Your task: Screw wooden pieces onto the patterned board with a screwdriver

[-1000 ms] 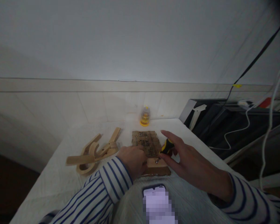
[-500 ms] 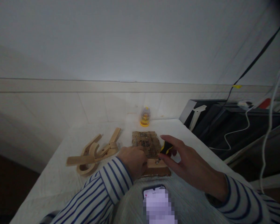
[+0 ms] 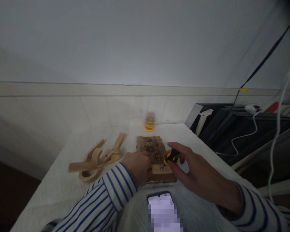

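Observation:
My right hand grips a short black-and-yellow screwdriver, tilted so its tip meets a small screw in a pale wooden block. Closed over the block's left end, my left hand holds it down; its fingertips are partly hidden. The block lies on a brown cardboard piece with dark printing, whose far part sticks out behind it.
Curved and straight wooden parts lie to the left on the white-covered table. A clear-and-yellow bottle-shaped container stands by the wall. A phone lies in front. Dark panels and a white cable are at right.
My right hand has turned slightly, and the screwdriver leans more to the right with its yellow collar showing. My left hand and the wooden block stay put.

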Action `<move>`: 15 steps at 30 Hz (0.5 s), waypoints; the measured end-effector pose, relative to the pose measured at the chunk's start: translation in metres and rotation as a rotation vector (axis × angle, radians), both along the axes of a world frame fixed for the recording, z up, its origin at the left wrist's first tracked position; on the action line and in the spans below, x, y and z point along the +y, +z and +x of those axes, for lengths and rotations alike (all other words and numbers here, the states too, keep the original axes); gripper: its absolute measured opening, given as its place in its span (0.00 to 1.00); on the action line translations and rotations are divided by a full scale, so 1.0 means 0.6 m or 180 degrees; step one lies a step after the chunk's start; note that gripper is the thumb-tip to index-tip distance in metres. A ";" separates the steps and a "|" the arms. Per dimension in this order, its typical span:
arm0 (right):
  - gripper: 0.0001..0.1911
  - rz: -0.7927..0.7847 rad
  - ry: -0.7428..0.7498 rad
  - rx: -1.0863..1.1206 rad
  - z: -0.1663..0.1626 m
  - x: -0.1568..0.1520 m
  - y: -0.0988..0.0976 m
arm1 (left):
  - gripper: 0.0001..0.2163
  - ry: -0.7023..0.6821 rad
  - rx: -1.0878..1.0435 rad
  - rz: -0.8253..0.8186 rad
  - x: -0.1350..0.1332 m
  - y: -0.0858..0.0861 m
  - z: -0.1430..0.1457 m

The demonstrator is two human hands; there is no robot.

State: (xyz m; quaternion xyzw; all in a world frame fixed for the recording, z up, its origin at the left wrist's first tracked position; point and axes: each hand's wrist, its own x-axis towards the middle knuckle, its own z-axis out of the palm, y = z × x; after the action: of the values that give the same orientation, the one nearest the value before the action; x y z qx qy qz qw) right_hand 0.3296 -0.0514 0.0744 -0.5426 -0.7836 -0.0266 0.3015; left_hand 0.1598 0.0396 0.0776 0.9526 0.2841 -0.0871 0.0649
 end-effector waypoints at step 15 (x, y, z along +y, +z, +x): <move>0.21 0.0031 0.0033 -0.0074 0.004 0.004 -0.012 | 0.11 0.0028 0.0022 -0.0029 -0.003 0.009 0.002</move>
State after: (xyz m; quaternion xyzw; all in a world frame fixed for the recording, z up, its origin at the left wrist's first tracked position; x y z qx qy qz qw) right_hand 0.3320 -0.0488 0.0674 -0.5367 -0.7897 -0.0351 0.2951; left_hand 0.1609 0.0377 0.0829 0.9507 0.2882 -0.0914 0.0687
